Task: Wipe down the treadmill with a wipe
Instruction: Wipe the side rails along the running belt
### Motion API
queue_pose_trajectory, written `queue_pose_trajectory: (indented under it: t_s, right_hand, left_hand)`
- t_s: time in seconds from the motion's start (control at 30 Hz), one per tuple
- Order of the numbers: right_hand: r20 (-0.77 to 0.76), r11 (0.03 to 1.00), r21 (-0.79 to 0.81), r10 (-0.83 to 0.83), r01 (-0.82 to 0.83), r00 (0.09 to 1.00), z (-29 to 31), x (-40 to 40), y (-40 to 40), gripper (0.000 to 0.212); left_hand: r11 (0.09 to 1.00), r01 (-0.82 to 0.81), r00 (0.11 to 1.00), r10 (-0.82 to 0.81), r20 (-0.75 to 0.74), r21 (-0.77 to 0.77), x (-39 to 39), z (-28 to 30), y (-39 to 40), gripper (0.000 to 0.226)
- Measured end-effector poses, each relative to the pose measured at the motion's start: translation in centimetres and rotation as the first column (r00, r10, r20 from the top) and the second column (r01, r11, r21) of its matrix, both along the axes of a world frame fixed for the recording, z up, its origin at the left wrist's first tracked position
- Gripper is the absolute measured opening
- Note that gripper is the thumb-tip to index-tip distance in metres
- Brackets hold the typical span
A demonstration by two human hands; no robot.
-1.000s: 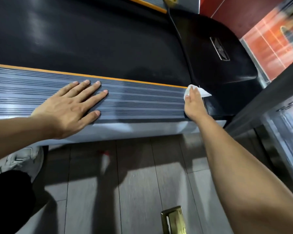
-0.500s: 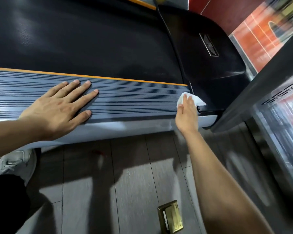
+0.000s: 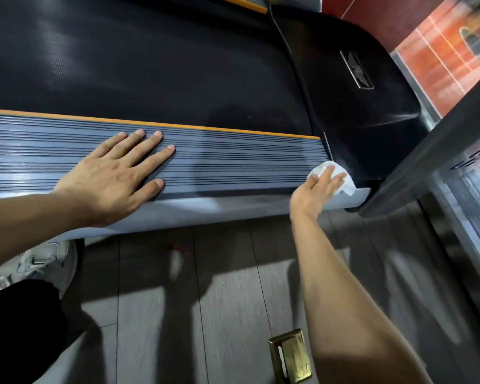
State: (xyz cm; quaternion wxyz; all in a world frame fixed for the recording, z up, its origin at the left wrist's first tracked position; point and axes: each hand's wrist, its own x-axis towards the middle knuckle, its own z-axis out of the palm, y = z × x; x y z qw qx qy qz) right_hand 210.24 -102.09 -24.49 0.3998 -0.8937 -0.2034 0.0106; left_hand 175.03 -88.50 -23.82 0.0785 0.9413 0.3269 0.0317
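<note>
Where the rail ends, wipe (image 3: 344, 184) under right hand (image 3: 315, 191) fingers (image 3: 323, 177).

Grey plank floor (image 3: 225, 314), brass plate (image 3: 290, 356), white shoe (image 3: 47, 261), perhaps red tiling (image 3: 438, 62).

One head-worn view looks forward and steeply down from above and behind both arms, close in. The left hand (image 3: 114, 178) sits left of centre, the right hand (image 3: 317, 191) right of centre; the treadmill (image 3: 233, 162) lies beyond them, the floor (image 3: 219, 300) below their wrists.
</note>
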Motion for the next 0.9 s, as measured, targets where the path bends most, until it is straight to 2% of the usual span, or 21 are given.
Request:
queue_pose_trajectory:
  t_s: [0.1, 0.13, 0.2, 0.27, 0.33, 0.4, 0.43, 0.47, 0.57, 0.6, 0.63, 0.7, 0.73, 0.77, 0.83, 0.9]
  right_hand:
    - [-0.066, 0.994, 0.067, -0.077, 0.082, 0.995, -0.1, -4.0, 1.5, 0.057]
    - [-0.037, 0.998, 0.040, -0.049, 0.051, 0.998, -0.4, -5.8, 1.6, 0.057]
    - [0.120, 0.990, -0.083, 0.124, -0.115, 0.985, -1.0, -9.8, 1.3, 0.059]
    - [0.241, 0.897, -0.305, 0.398, -0.320, 0.885, -0.9, -12.8, 0.8, 0.062]
    - [0.208, 0.742, -0.467, 0.620, -0.480, 0.756, 0.1, -13.3, 1.1, 0.066]
    - [0.164, 0.627, -0.530, 0.737, -0.571, 0.656, 1.1, -11.5, 1.9, 0.076]
    - [0.144, 0.596, -0.554, 0.756, -0.581, 0.638, 1.5, -10.2, 2.5, 0.080]
    - [0.115, 0.587, -0.576, 0.748, -0.570, 0.654, 1.8, -8.9, 3.3, 0.080]
    - [0.007, 0.591, -0.668, 0.611, -0.451, 0.792, 2.8, -7.5, 6.4, 0.064]
    - [0.004, 0.590, -0.690, 0.583, -0.419, 0.813, 3.0, -8.5, 7.3, 0.062]
    - [0.019, 0.576, -0.701, 0.605, -0.422, 0.796, 3.1, -10.3, 8.1, 0.062]
    - [0.095, 0.508, -0.697, 0.764, -0.506, 0.638, 2.4, -15.6, 9.6, 0.062]
    - [0.140, 0.477, -0.668, 0.835, -0.572, 0.532, 1.9, -18.9, 10.0, 0.064]
    - [0.173, 0.466, -0.616, 0.867, -0.635, 0.468, 1.6, -22.1, 10.2, 0.065]
    - [0.135, 0.427, -0.542, 0.895, -0.724, 0.426, 2.0, -26.4, 10.8, 0.062]
    - [0.052, 0.338, -0.541, 0.927, -0.770, 0.370, 2.8, -26.7, 11.1, 0.062]
  left_hand:
    - [1.000, 0.004, 1.000, -0.004, -0.009, -0.011, 0.2, 0.1, -0.1, 0.071]
    - [1.000, 0.003, 1.000, -0.003, -0.016, -0.013, 0.2, 0.1, -0.1, 0.072]
    - [1.000, 0.001, 1.000, -0.002, -0.025, -0.016, 0.2, 0.2, -0.2, 0.073]
    - [1.000, 0.000, 0.999, -0.001, -0.034, -0.014, 0.2, 0.3, -0.2, 0.075]
    - [1.000, 0.004, 0.999, -0.005, -0.047, -0.020, 0.2, 0.4, -0.2, 0.077]
    - [0.998, 0.029, 0.999, -0.031, -0.029, -0.050, 0.1, 0.8, 0.0, 0.079]
    - [0.996, 0.054, 0.998, -0.055, -0.013, -0.064, -0.2, 1.0, 0.2, 0.079]
    - [0.995, 0.081, 0.997, -0.081, 0.001, -0.065, -0.7, 1.1, 0.5, 0.080]
    - [0.998, 0.068, 0.998, -0.068, 0.002, 0.012, -4.7, 1.0, 1.8, 0.073]
    - [0.999, 0.021, 1.000, -0.022, 0.001, 0.038, -6.7, 0.7, 2.3, 0.070]
    - [0.998, -0.035, 0.999, 0.035, 0.002, 0.054, -8.8, 0.5, 2.6, 0.068]
    - [0.986, -0.154, 0.988, 0.154, 0.003, 0.060, -12.4, 0.3, 2.6, 0.069]
    - [0.978, -0.202, 0.979, 0.203, 0.001, 0.054, -13.5, 0.3, 2.5, 0.071]
    - [0.971, -0.234, 0.972, 0.234, 0.002, 0.049, -13.9, 0.3, 2.4, 0.072]
    - [0.963, -0.267, 0.964, 0.267, 0.005, 0.045, -13.8, 0.2, 2.3, 0.073]
    - [0.963, -0.263, 0.965, 0.264, -0.004, 0.048, -13.6, 0.4, 2.3, 0.074]
